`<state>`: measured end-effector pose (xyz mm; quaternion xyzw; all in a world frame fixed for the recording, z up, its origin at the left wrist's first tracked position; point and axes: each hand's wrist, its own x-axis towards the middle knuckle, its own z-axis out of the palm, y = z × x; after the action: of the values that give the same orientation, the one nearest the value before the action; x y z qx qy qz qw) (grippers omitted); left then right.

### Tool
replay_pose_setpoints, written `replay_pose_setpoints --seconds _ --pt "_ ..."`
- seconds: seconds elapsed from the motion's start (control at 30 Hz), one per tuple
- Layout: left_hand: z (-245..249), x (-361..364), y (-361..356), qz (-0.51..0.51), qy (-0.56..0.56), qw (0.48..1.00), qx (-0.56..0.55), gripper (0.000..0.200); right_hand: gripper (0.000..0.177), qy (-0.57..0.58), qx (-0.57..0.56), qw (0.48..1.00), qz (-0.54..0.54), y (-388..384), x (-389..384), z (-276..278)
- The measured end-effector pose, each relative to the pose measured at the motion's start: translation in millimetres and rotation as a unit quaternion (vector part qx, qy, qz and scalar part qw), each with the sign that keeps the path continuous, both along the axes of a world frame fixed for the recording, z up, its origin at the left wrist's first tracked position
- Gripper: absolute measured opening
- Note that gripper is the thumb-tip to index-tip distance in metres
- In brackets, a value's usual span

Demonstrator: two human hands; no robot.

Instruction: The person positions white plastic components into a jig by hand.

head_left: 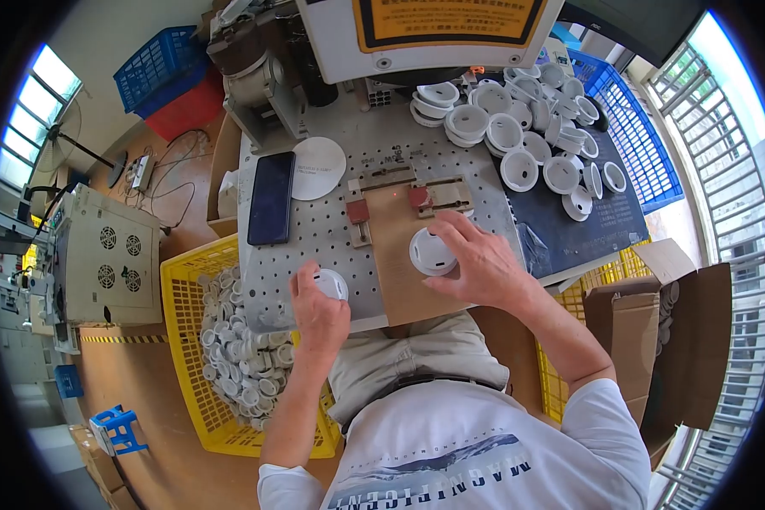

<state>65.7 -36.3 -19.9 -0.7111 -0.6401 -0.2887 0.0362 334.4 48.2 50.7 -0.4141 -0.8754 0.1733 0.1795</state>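
My left hand [321,316] is closed on a white round plastic part [333,284] at the front edge of the perforated metal plate [319,234]. The fingers of my right hand [487,268] grip a second white round plastic part [430,253], which has a dark slot in its face. That one is over a brown board [395,280] on the plate. Just behind it, metal guide brackets with red blocks [421,199] are fixed around the board. My right fingertips curl round the far side of the part, with the thumb at its near side.
A phone [271,198] and a white disc [318,168] lie on the plate's left. Many white round parts are heaped on a dark surface [561,238] at right. A yellow basket [187,340] full of small white parts stands left; a cardboard box [693,340] stands right. A machine head [450,55] overhangs the back.
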Motion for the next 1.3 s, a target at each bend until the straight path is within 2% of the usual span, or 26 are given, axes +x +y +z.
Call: replay_pose_setpoints --seconds 0.13,0.2,0.33,0.4,0.43,0.53,0.6,0.73,0.8,0.83,0.9,1.03,1.1,1.13,1.2,1.3 --pt "-2 -1 0 -0.004 0.0 1.0 0.002 0.025 0.058 -0.061 -0.058 0.996 -0.027 2 -13 -5" --pt "-2 -2 -1 -0.009 -0.018 1.0 -0.004 0.024 0.061 -0.002 0.012 0.999 0.031 5 -17 -9" --pt "0 -1 -1 -0.004 -0.032 0.999 0.0 0.025 0.062 -0.003 0.026 1.0 0.013 0 -25 12" --pt "-1 0 0 -0.001 -0.033 0.999 -0.002 0.025 0.064 -0.09 -0.069 0.986 -0.119 -3 -38 20" --pt "-1 0 1 -0.002 -0.035 0.999 0.0 0.025 0.064 -0.092 -0.068 0.986 -0.12 -2 -42 18" --pt "-3 -2 -2 0.001 -0.032 0.999 -0.01 0.025 0.068 -0.087 -0.069 0.99 -0.092 0 -46 -3" --pt "-4 -3 -1 -0.004 -0.038 0.999 -0.006 0.024 0.071 -0.005 0.087 0.996 0.019 6 -42 -8" --pt "-1 -2 1 -0.006 -0.039 0.999 -0.006 0.021 0.07 -0.029 0.059 0.997 -0.035 0 -47 11" --pt "-3 -3 0 -0.015 -0.017 1.0 0.0 0.02 0.068 -0.103 -0.031 0.987 -0.116 0 -58 10" --pt "-3 -2 -2 -0.015 -0.018 1.0 -0.003 0.02 0.068 -0.104 -0.034 0.987 -0.116 0 -56 6" --pt "0 -2 0 -0.008 -0.036 0.999 0.001 0.021 0.067 -0.037 0.037 0.998 -0.016 8 -53 1" --pt "1 -2 1 -0.014 -0.04 0.999 -0.001 0.023 0.065 -0.047 0.044 0.998 -0.024 4 -51 9" --pt "1 -1 1 -0.009 -0.026 1.0 0.014 0.024 0.058 -0.091 -0.03 0.994 -0.047 6 -55 1" --pt "-1 -1 1 -0.01 -0.026 1.0 0.013 0.024 0.058 -0.09 -0.032 0.994 -0.047 9 -54 -4" --pt "-3 -1 0 -0.003 -0.039 0.999 0.006 0.025 0.053 -0.019 0.004 1.0 0.011 16 -56 -12" --pt "-1 0 1 -0.001 -0.039 0.999 0.01 0.023 0.049 -0.008 0.03 0.999 0.009 23 -61 -12"
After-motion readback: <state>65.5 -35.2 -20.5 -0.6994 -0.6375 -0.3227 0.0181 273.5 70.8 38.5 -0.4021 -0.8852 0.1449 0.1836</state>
